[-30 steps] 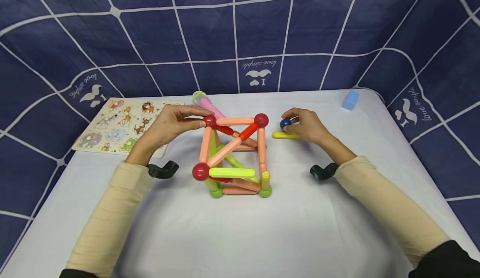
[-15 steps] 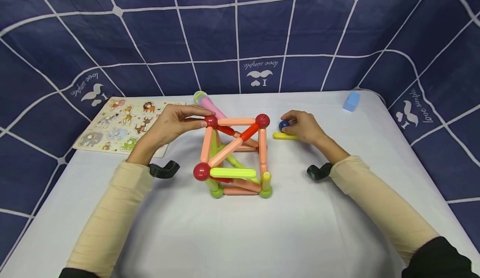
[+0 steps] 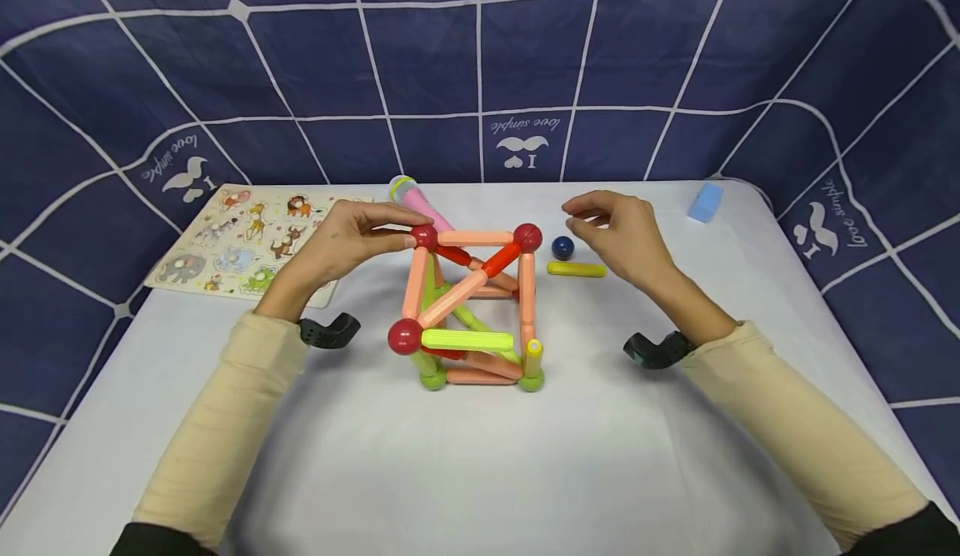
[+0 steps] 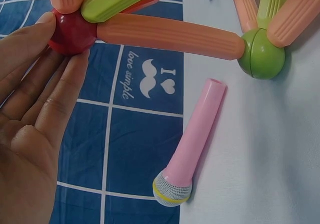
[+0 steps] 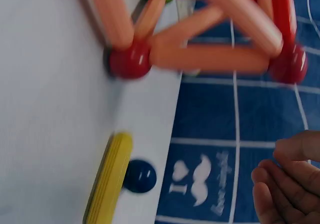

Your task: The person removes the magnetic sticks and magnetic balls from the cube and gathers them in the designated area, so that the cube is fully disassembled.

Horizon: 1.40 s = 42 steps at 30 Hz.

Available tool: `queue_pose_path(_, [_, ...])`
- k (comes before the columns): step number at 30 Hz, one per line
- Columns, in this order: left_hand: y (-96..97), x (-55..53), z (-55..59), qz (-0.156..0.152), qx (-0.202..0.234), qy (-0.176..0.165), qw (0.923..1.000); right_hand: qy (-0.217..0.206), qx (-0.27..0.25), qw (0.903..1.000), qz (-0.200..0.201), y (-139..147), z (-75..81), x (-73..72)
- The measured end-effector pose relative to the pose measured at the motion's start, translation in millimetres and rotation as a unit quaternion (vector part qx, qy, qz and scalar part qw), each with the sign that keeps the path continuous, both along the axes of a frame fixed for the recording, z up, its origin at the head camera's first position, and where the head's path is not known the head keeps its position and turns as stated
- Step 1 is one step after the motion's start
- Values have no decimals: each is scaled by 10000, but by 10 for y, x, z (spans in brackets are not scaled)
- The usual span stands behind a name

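Observation:
A frame of coloured rods and balls (image 3: 472, 239) stands mid-table, with red balls at its upper corners and green ones at the base. My left hand (image 3: 348, 239) pinches the red ball (image 4: 74, 32) at its far upper left corner between thumb and fingers. To the right of the frame, my right hand (image 3: 626, 235) hovers over the table with loosely bent fingers and nothing in them. Below and left of it lie a dark blue ball (image 3: 562, 247) and a yellow rod (image 3: 576, 269); the right wrist view shows the ball against the rod.
A pink toy microphone (image 4: 195, 134) lies behind the frame. An animal puzzle board (image 3: 225, 247) is at the back left, partly behind my left hand. A light blue block (image 3: 705, 202) sits at the back right, near the dark blue curtain (image 3: 420, 56).
My right hand has let go of the blue ball and risen up and to the right. The ball stays behind the yellow rod. My left hand keeps its pinch on the red ball.

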State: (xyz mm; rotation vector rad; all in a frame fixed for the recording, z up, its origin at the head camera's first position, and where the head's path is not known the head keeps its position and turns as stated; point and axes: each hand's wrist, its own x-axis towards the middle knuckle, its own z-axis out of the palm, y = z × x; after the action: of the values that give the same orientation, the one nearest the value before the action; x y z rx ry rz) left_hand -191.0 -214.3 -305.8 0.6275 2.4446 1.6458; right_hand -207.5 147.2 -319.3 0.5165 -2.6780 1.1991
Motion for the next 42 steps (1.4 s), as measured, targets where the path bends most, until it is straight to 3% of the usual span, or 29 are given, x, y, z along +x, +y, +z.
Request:
queue_pose_path(6, [12, 0, 20, 50, -19, -35, 10000, 339, 121, 9981, 508, -257, 201, 342])
queue_pose_path(11, [16, -26, 13, 8, 2, -66, 10000, 1268, 298, 9914, 98, -341, 389, 535])
queue_pose_path(14, [9, -33, 19, 15, 42, -85, 10000, 1416, 254, 9895, 131, -365, 458, 595])
queue_pose_path(19, [4, -21, 31, -2, 70, -139, 9999, 1209, 99, 9853, 1204, -482, 446, 745])
queue_pose_path(24, [10, -22, 32, -58, 178, -131, 9997, 986, 134, 9637, 2478, -690, 421, 938])
queue_pose_path(28, [8, -15, 34, -55, 175, -159, 9997, 833, 397, 9490, 3013, -838, 403, 1054])
queue_pose_path(34, [4, -6, 33, -85, 170, -147, 9997, 1014, 986, 9422, 3038, -973, 350, 1125])
queue_pose_path(42, [-18, 11, 28, -57, 177, -185, 9997, 1427, 1126, 9382, 2944, -1046, 291, 1143])
